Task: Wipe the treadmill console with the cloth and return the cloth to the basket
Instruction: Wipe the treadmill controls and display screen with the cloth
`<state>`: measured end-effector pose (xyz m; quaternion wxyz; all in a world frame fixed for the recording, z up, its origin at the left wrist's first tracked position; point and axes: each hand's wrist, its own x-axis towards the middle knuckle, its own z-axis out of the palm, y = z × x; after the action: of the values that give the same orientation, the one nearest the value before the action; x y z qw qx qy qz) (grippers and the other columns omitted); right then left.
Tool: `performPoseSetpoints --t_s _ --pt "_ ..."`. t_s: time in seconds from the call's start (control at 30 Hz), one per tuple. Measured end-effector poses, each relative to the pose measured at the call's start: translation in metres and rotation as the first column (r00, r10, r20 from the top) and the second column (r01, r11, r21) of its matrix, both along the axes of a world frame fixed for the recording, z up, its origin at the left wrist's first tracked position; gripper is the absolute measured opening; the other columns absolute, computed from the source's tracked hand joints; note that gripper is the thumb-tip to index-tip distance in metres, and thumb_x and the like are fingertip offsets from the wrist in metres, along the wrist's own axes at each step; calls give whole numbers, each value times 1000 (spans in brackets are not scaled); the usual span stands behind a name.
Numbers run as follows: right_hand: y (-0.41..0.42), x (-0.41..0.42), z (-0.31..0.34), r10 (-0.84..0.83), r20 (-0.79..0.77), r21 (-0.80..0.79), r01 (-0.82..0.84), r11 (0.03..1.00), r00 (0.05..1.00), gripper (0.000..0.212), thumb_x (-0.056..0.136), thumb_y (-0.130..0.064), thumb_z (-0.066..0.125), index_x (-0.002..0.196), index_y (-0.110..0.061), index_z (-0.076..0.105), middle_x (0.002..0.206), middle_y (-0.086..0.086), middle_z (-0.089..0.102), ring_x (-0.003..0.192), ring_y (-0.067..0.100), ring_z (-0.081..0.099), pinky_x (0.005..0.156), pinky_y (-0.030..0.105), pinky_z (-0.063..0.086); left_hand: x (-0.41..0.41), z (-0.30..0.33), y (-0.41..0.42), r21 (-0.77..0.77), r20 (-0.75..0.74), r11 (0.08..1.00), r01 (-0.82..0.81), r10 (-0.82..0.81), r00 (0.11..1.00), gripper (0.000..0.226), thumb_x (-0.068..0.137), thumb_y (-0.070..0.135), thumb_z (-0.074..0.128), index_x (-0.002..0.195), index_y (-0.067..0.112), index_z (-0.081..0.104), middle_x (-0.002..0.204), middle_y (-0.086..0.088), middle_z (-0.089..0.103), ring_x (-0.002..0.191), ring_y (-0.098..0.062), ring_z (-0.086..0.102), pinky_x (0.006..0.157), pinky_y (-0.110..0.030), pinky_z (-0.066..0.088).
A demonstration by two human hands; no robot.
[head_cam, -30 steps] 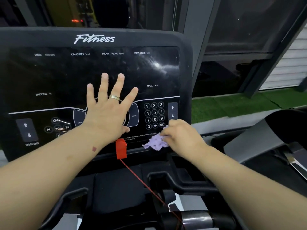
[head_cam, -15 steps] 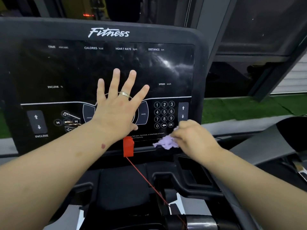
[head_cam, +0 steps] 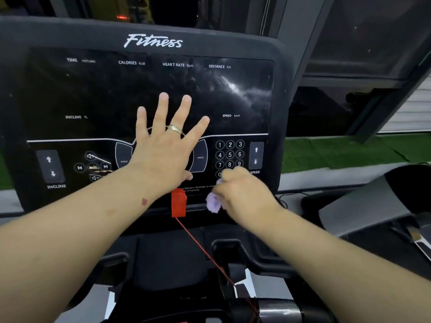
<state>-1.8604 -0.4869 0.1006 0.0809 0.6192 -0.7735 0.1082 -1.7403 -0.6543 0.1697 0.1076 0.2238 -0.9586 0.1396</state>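
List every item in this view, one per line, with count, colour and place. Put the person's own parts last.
treadmill console: 1, black with white lettering, fills the upper left and centre
cloth: 1, pale purple, bunched at the console's lower edge, right of the safety key
safety key: 1, red, clipped at the console's bottom centre
cord: 1, red, runs from the key down to the right
number keypad: 1, white digits on black, lower right of the console
artificial grass: 1 strip, green, beyond the console on the right
ring: 1, gold, on a left-hand finger
left hand: 1, fingers spread, flat on the console centre
right hand: 1, grips the cloth at the console's lower right
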Motion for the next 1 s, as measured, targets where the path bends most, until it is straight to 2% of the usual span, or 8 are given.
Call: performPoseSetpoints --t_s 0.2,0.33,0.47,0.53,0.6,0.67,0.77,1.0 --pt "18 -20 0 -149 -24 -4 149 989 989 21 74 -8 75 66 -26 69 75 -10 36 71 17 34 50 33 44 -2 0 1 -12 7 1000 -19 20 1000 136 68 60 86 158 39 -14 163 -9 -36 147 -47 -31 117 -72 -5" --pt "-9 7 5 -19 18 5 19 1000 1000 17 83 -25 73 66 -23 68 78 -9 36 76 18 37 57 35 44 -2 0 2 -8 6 1000 -14 14 1000 138 66 59 87 159 39 -12 163 -9 -35 148 -47 -31 117 -73 -5" --pt "5 -10 6 -70 1 104 69 992 998 14 88 -17 65 79 -26 70 83 -9 35 83 21 44 62 32 41 0 1 2 2 0 1000 -6 6 1000 137 67 61 86 159 40 -13 163 -7 -36 148 -45 -32 118 -71 -5" --pt "13 -16 6 -117 -3 145 116 983 993 16 88 -15 65 80 -28 68 84 -8 34 82 20 41 62 34 46 -1 1 2 7 1 1000 -8 8 1000 136 68 60 86 159 40 -13 163 -7 -37 147 -45 -33 118 -72 -5" --pt "6 -5 11 -136 10 136 134 982 991 13 88 -16 64 81 -26 69 86 -8 33 83 20 39 60 33 41 -1 0 1 9 5 1000 -15 14 1000 136 69 59 86 158 40 -15 162 -8 -38 147 -45 -34 118 -72 -6" --pt "-10 17 16 -94 44 127 87 988 995 10 91 -23 64 84 -24 71 91 -8 35 87 20 39 66 30 35 -1 1 1 10 10 1000 -14 14 1000 136 69 60 85 157 40 -17 161 -7 -40 147 -45 -35 118 -71 -7" --pt "-18 33 16 -29 67 103 22 994 997 7 87 -19 69 82 -24 71 95 -6 41 86 19 34 71 30 32 0 0 -1 12 1 1000 -8 8 1000 137 67 62 85 158 41 -15 162 -6 -38 148 -44 -33 118 -71 -6" --pt "36 -18 10 -235 30 127 229 965 972 11 94 -23 62 92 -32 68 90 -10 34 88 17 37 64 32 47 1 0 -2 15 -12 1000 8 -8 1000 137 67 61 86 158 41 -14 163 -5 -35 148 -43 -32 118 -70 -6"
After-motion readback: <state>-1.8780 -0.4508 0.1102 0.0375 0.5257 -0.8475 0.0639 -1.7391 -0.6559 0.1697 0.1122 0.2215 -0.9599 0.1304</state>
